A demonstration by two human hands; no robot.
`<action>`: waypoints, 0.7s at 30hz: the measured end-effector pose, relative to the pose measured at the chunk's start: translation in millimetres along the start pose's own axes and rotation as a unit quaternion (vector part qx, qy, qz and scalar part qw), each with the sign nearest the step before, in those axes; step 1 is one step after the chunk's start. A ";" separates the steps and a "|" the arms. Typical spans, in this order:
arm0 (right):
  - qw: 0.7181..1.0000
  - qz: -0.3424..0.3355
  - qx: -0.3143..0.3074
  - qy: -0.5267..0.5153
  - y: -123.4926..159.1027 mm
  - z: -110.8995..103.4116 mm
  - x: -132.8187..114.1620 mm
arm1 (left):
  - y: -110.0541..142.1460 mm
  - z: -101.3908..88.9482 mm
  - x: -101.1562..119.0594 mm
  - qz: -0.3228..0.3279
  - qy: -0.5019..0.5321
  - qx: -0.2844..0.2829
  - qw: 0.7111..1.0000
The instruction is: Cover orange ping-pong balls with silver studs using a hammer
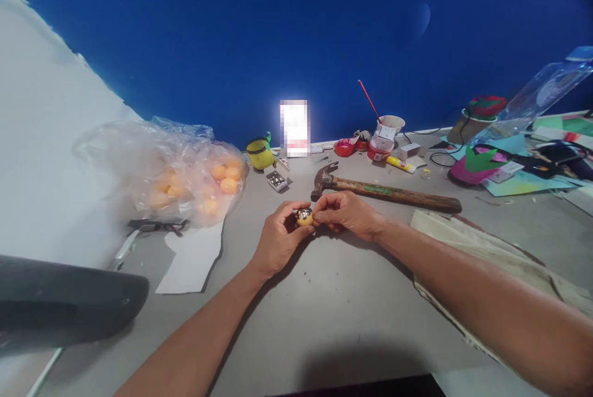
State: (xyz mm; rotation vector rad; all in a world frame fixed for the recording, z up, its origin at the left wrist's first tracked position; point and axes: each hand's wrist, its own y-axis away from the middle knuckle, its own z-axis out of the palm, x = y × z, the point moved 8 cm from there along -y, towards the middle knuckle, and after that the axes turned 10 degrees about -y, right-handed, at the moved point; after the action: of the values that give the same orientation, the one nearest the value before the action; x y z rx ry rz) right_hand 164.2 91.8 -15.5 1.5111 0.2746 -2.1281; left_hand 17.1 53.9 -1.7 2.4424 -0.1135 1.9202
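Observation:
Between its thumb and fingers my left hand [285, 233] grips a small orange ball [304, 218], like a ping-pong ball, with shiny silver studs and dark patches on its surface. My right hand [345, 215] is closed in a pinch at the ball's right side; whatever its fingertips hold is too small to make out. Just beyond the hands lies a claw hammer [389, 191] with a worn wooden handle. A small open box [277, 179] of silver tack-like pieces sits behind my left hand.
At left, a clear plastic bag [199, 181] of orange balls rests near eyeglasses [157, 225] and white paper [192, 261]. Along the wall stand a yellow cup [260, 154], red paint pots [380, 150] and a yellow tube [401, 165]. Folded cloth [463, 249] lies under my right forearm.

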 end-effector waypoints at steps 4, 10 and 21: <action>1.000 0.002 -0.004 0.005 -0.1 0.8 0.0 | 0.4 -0.8 2.0 0.000 0.012 0.006 1.000; 1.000 -0.002 -0.010 0.011 0.5 2.8 -1.0 | 0.5 0.1 1.3 0.005 0.002 0.004 1.000; 1.000 0.011 0.000 0.019 0.7 3.8 -2.3 | 7.0 -3.8 16.1 0.080 -0.085 0.055 0.992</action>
State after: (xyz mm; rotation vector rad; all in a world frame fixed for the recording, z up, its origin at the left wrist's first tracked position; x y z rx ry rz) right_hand 162.1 90.2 -12.0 1.5489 0.2701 -2.0845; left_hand 16.6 46.5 14.7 2.7469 -0.2218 1.8169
